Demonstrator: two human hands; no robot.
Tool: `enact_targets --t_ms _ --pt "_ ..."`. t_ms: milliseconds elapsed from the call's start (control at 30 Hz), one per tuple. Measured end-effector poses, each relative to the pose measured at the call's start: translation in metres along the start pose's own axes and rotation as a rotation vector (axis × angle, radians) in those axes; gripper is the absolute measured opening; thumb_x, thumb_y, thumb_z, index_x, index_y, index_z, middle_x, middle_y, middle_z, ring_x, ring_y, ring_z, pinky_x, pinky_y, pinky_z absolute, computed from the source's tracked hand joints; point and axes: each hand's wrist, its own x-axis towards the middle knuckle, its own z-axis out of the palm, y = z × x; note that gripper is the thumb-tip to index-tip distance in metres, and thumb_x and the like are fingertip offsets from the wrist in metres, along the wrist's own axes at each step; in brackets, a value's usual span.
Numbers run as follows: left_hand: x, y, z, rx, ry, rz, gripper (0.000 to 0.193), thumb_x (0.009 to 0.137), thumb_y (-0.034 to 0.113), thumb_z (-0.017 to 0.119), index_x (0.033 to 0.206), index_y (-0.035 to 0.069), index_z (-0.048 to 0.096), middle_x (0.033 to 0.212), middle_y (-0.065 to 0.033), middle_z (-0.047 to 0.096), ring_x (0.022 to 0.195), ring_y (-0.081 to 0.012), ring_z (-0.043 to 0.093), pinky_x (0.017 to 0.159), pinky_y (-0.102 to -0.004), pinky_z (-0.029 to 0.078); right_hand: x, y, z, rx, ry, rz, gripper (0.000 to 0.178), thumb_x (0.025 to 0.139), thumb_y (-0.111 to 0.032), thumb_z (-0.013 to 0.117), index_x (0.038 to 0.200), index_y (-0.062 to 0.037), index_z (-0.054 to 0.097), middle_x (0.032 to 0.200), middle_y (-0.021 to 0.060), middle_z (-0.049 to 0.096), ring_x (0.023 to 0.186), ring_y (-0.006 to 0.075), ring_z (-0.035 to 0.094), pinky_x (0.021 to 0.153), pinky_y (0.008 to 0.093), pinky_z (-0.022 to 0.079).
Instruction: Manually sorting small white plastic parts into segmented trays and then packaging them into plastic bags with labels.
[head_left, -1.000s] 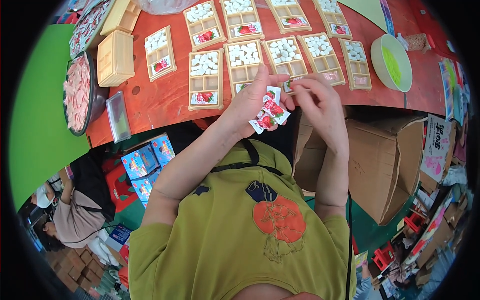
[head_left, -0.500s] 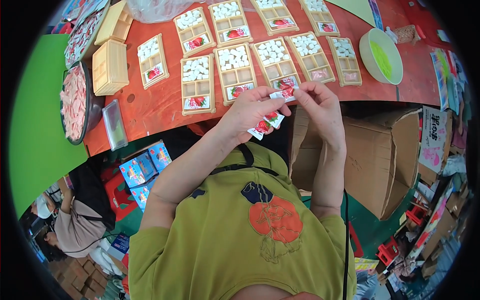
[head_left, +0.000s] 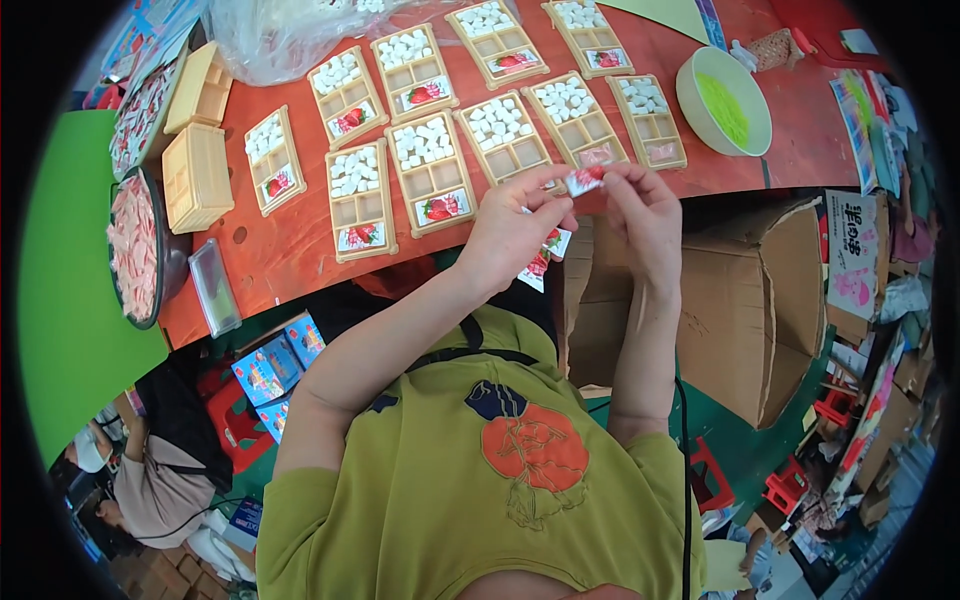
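Handling one small strawberry-printed sachet (head_left: 584, 180) at the centre of the frame looks like the step in hand, judged as parting it from the others. The right hand (head_left: 645, 215) is closed in a thumb-and-finger pinch on its right end. The left hand (head_left: 515, 230) is partly curled, its fingertips at the other end, with spare sachets (head_left: 540, 268) held loosely below its thumb; how many, I cannot tell.

The next move seems to call for a clean release by the left fingertips without letting the spares slip, since the film looks slick. Just beyond the hands, one divided tray (head_left: 530, 150) has its lower end partly hidden, so whether a sachet lies there cannot be told.

The trays look like moulded beige plastic, oblong with raised rims and square cells; their far ends hold matte, rounded white marshmallow-like pieces (head_left: 353, 172). A stack of nested trays (head_left: 200, 180) stands at the upper left of the painted red desk (head_left: 280, 250), near a dark, round tub (head_left: 172, 250) of flat pink packets (head_left: 135, 245). At upper right, a smooth, pale bowl (head_left: 757, 110) holds bright green, grainy-looking material (head_left: 722, 110). Crumpled clear film (head_left: 270, 35) lies along the top.
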Motion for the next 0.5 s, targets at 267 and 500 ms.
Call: enact_targets --t_ms 267,500 --pt "0.001 0.023 -0.026 -0.271 0.039 -0.192 0.023 0.102 0.018 0.061 0.118 0.001 0.062 0.089 -0.0075 0.068 0.069 -0.0114 0.064 0.050 -0.0249 0.050 0.042 0.007 -0.012 -0.611 0.039 -0.305 0.017 0.095 -0.012 0.067 0.107 -0.0012 0.070 0.086 -0.0017 0.061 0.074 0.0049 0.054 0.062 0.0226 0.045" --pt "0.009 0.025 -0.034 -0.362 0.042 -0.150 0.026 0.104 0.018 0.055 0.123 0.000 0.056 0.088 -0.0097 0.067 0.063 -0.0141 0.062 0.047 -0.0272 0.049 0.025 0.012 0.003 -1.154 0.091 -0.596 0.020 0.092 -0.005 0.064 0.111 -0.0068 0.070 0.114 0.0094 0.058 0.085 0.0203 0.062 0.072 0.0310 0.052"
